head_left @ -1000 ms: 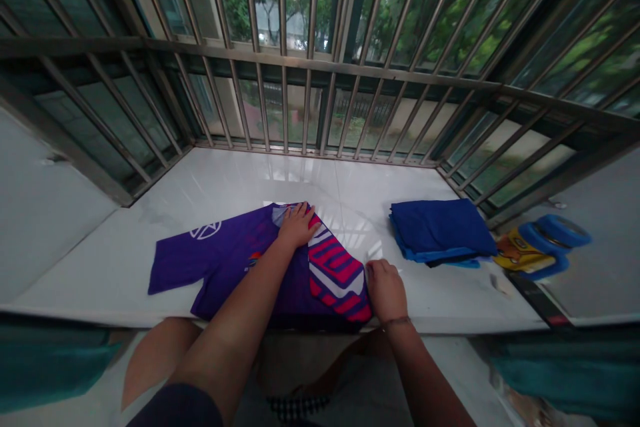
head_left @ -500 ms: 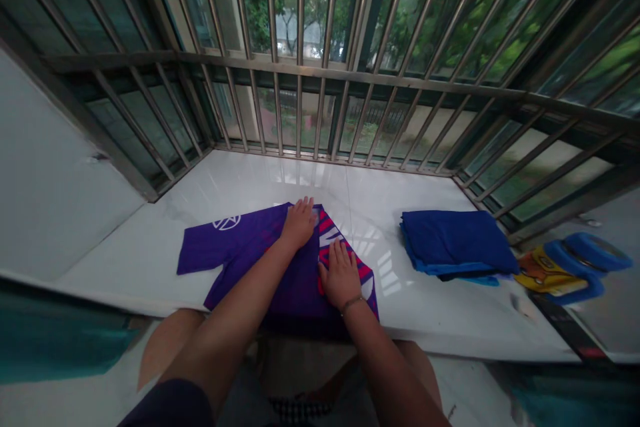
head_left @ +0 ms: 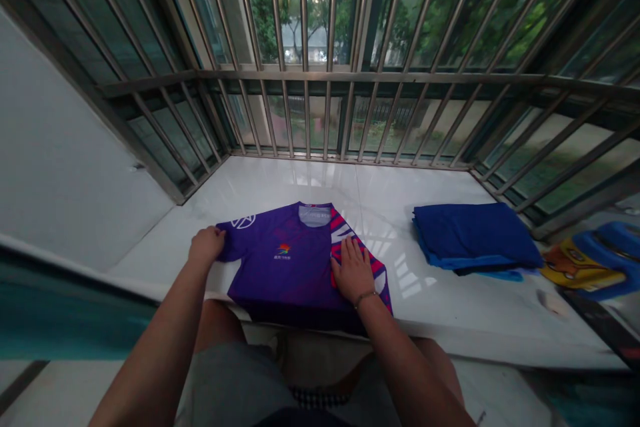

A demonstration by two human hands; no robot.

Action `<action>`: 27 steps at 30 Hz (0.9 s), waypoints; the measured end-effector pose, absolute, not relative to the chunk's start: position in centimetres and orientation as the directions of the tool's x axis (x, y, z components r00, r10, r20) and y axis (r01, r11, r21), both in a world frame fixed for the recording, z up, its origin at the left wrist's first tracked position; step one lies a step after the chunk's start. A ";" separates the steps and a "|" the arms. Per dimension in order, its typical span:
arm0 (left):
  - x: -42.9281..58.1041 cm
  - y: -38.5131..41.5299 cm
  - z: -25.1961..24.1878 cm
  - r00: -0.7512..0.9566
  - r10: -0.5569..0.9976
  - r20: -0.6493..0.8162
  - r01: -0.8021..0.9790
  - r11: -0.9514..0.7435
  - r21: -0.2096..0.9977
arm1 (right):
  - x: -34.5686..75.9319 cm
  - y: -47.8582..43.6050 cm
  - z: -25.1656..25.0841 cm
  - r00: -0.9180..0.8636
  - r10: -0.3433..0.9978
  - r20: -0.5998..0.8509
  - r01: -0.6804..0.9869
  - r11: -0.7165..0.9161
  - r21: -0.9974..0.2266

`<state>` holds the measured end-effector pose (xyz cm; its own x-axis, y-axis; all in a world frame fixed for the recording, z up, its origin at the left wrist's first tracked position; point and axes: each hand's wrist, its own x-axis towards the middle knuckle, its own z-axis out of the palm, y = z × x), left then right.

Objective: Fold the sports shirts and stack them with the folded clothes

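A purple T-shirt (head_left: 300,273) lies front side up on the white window ledge, its collar towards the window and its lower part reaching the ledge's front edge. A small coloured logo is on its chest, and a white ring emblem marks the sleeve at the left. The right side, patterned in red and white, is folded inward or lies narrower. My left hand (head_left: 207,244) pinches the end of the left sleeve. Flat on the red-patterned part rests my right hand (head_left: 354,269), fingers stretched out, a bracelet at the wrist.
A folded stack of blue cloth (head_left: 475,237) lies on the ledge (head_left: 395,187) at the right. Beyond it are a blue and yellow object (head_left: 590,263) and a dark flat item (head_left: 600,323). Metal window bars (head_left: 330,77) enclose the far side.
My left hand has moved from the collar leftwards to the sleeve end and closed on it, uncovering the collar and chest logo. My right hand stays on the patterned part. The view has shifted slightly.
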<state>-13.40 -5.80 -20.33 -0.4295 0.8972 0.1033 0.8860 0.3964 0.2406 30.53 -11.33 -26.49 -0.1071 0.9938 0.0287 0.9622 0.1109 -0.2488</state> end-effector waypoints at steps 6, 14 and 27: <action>-7.3 -10.0 -16.4 -0.009 0.959 0.284 0.813 -0.159 0.561 | 30.6 -11.5 -26.1 -0.117 0.993 0.016 0.967 0.117 -0.225; -8.4 -18.5 -19.8 0.277 0.958 0.079 0.737 -0.264 0.623 | 30.7 -11.3 -26.6 -0.115 0.993 0.036 0.971 0.120 -0.209; -9.7 -16.5 -23.8 0.325 0.935 0.143 0.783 -0.351 0.514 | 25.7 -14.0 -21.6 -0.369 0.888 0.275 0.831 0.447 -0.330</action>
<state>-9.67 -16.45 -23.83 0.3252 0.9348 0.1428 0.7830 -0.3509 0.5136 25.69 -13.99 -21.57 -0.3688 0.8880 0.2747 0.8315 0.4473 -0.3295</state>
